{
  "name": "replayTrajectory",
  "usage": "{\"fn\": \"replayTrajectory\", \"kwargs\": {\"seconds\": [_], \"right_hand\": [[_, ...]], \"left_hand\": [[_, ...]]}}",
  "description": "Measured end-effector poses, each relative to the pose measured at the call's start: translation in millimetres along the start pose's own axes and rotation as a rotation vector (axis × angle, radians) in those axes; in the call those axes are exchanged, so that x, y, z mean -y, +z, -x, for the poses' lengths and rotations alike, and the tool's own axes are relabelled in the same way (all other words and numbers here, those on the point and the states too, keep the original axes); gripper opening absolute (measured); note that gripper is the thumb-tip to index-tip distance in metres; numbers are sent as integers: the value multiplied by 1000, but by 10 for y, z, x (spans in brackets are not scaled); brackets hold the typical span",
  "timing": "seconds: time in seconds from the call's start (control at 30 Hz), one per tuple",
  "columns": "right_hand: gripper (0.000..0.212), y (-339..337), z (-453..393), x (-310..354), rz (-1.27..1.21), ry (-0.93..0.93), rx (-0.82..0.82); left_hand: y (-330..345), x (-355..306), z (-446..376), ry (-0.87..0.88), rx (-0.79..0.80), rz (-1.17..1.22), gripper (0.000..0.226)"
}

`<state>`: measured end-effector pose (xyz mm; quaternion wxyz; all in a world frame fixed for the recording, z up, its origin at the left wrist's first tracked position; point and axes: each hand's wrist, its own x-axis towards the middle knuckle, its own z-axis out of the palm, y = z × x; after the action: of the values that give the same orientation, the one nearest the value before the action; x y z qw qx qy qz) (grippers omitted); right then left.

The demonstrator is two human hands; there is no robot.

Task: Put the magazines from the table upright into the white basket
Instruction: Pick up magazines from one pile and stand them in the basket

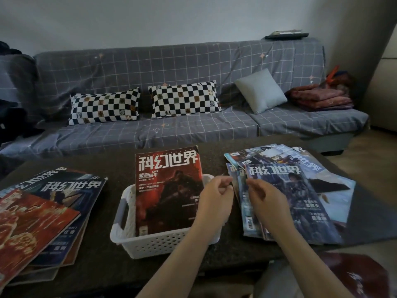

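Dark table point(111, 250), white basket point(150, 244) at centre with one red-cover magazine point(167, 190) standing upright in it. Right stack of magazines point(300, 190) fanned out beside the basket; left stack point(47, 211) lies well apart at the table's left end. Left hand point(217, 196) and right hand point(266, 198) both sit at the near left edge of the right stack, fingers curled, pinching at cover edges. Grey checked sofa point(193, 130) behind, two checkerboard pillows point(184, 98), one plain grey cushion point(261, 90).

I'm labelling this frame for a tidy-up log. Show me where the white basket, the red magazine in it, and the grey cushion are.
white basket point(160, 244): head view, on its near perforated wall.
red magazine point(168, 190): head view, middle of its front cover.
grey cushion point(260, 90): head view, centre of its face.
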<state>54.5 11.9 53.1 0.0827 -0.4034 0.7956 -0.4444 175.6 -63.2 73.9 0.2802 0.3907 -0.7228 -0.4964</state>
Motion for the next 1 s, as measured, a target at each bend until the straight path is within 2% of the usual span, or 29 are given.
{"fn": "replayTrajectory", "kwargs": {"seconds": [0.27, 0.43, 0.57, 0.7, 0.87, 1.0], "right_hand": [[28, -350, 18, -766, 168, 89, -112], [40, -504, -24, -1158, 326, 210, -101], [56, -615, -60, -1380, 413, 338, -67], [63, -667, -77, -1440, 182, 375, -154], [49, -760, -39, -1411, 1, 428, -218], [25, -820, 2, -1333, -169, 483, -192]], "left_hand": [[840, 118, -147, -29, 161, 18, 27], [1102, 312, -216, -37, 143, -61, 40], [1221, 368, -291, -87, 59, -83, 45], [1236, 330, -399, -181, 13, 20, 46], [1251, 264, -320, -266, 130, 207, 19], [1152, 176, -238, -179, 80, 185, 20]]}}
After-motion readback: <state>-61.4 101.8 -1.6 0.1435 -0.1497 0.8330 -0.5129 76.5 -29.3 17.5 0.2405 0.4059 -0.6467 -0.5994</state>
